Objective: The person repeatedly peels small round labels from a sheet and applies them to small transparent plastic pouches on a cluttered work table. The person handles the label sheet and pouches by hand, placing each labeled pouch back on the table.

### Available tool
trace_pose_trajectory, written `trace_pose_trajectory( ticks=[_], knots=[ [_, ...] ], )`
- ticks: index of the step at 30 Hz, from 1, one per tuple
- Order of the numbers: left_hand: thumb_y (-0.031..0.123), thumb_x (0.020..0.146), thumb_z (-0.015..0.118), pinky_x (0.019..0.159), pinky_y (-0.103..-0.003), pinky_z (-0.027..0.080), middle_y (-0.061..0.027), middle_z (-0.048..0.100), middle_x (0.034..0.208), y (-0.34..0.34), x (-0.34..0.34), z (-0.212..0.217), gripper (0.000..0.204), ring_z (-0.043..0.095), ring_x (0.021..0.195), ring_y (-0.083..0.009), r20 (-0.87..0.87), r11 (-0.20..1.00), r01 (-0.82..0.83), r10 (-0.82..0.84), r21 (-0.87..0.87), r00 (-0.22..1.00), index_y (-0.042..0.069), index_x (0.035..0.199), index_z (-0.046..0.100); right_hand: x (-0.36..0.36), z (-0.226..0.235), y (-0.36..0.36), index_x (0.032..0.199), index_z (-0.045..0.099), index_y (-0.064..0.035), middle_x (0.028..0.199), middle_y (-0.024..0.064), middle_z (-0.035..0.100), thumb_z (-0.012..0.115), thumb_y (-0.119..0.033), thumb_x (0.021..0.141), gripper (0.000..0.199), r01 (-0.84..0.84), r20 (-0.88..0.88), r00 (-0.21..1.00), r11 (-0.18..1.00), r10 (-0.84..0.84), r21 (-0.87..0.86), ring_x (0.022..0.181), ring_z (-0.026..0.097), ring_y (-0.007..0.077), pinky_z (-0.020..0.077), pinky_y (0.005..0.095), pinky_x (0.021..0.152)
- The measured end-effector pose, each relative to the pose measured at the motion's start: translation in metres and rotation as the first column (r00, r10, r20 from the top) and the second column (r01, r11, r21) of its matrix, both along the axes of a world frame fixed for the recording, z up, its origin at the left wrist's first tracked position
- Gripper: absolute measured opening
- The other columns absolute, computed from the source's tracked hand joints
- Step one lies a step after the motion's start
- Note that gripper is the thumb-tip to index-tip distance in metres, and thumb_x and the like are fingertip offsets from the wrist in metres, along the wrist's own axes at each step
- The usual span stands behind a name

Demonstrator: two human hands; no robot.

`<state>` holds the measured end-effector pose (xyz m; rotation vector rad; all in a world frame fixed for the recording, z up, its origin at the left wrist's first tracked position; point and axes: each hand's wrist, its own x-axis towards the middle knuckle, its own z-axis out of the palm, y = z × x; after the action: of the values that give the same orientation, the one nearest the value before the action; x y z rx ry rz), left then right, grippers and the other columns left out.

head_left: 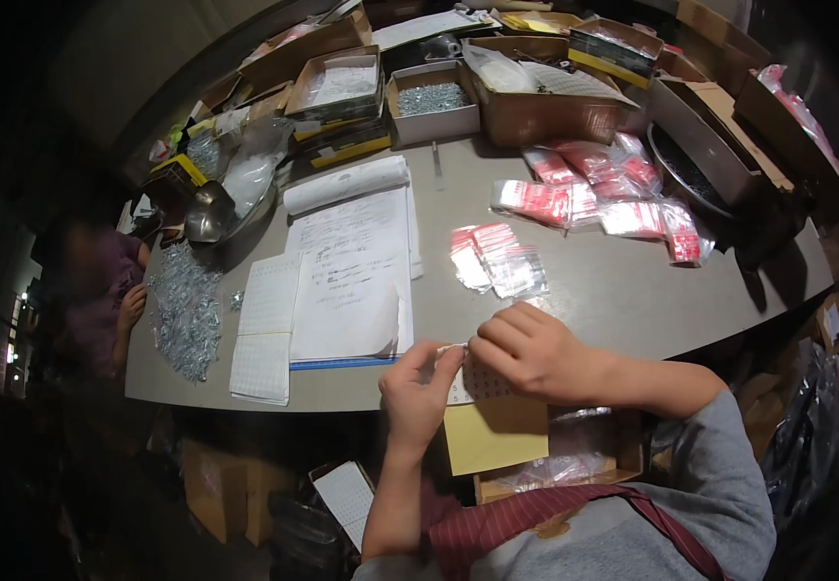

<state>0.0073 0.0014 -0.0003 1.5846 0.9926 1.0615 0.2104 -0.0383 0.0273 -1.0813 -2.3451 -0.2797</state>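
Observation:
At the table's front edge my left hand [412,389] is closed, its thumb and forefinger pinching the top left corner of a white sheet of small printed labels [466,389]. My right hand [534,356] bends its fingers over the same sheet's upper edge; its fingertips are partly hidden. Yellow paper [497,441] hangs below the labels, over the table edge. Just beyond my hands lies a small stack of clear plastic bags with red print [499,259]. Left of my left hand is an open notepad with handwriting [352,281], and a narrow white printed sheet [263,334] overlaps it.
More red-printed bags [584,198] lie at the right. Loose metal hardware [187,315] is heaped at the left, near a metal scoop [210,213]. Boxes, one with small metal parts [431,100], line the back. Another person's hand [132,308] rests at the left edge.

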Motion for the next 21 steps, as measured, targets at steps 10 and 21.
trace_pose_trajectory(
  ticks=[10,21],
  knots=[
    [0.011,0.092,0.073,0.053,-0.021,0.036,0.0059,0.054,0.066,0.000,0.000,0.002,0.015,0.044,0.061,-0.0008,0.061,0.998,-0.045,0.049,-0.054,0.997,-0.004,0.090,0.069,0.068,-0.005,0.011,0.101,0.057,-0.0025,0.092,0.0155,0.061,0.062,-0.003,0.089,0.013,0.195,-0.187,0.946,0.927,-0.264,-0.319,0.081,0.062,0.0402,0.0513,0.0450,0.068],
    [0.008,0.093,0.072,0.054,-0.019,0.033,0.0074,0.054,0.068,-0.003,-0.002,0.005,0.013,0.043,0.061,0.0006,0.073,0.999,-0.032,0.035,-0.034,0.997,-0.004,0.089,0.068,0.098,0.031,-0.019,0.101,0.066,-0.0013,0.092,0.0131,0.070,0.068,-0.018,0.092,0.019,0.090,-0.252,0.883,0.669,-0.396,-0.738,0.084,0.068,0.0209,0.0523,0.0359,0.074]
  ],
)
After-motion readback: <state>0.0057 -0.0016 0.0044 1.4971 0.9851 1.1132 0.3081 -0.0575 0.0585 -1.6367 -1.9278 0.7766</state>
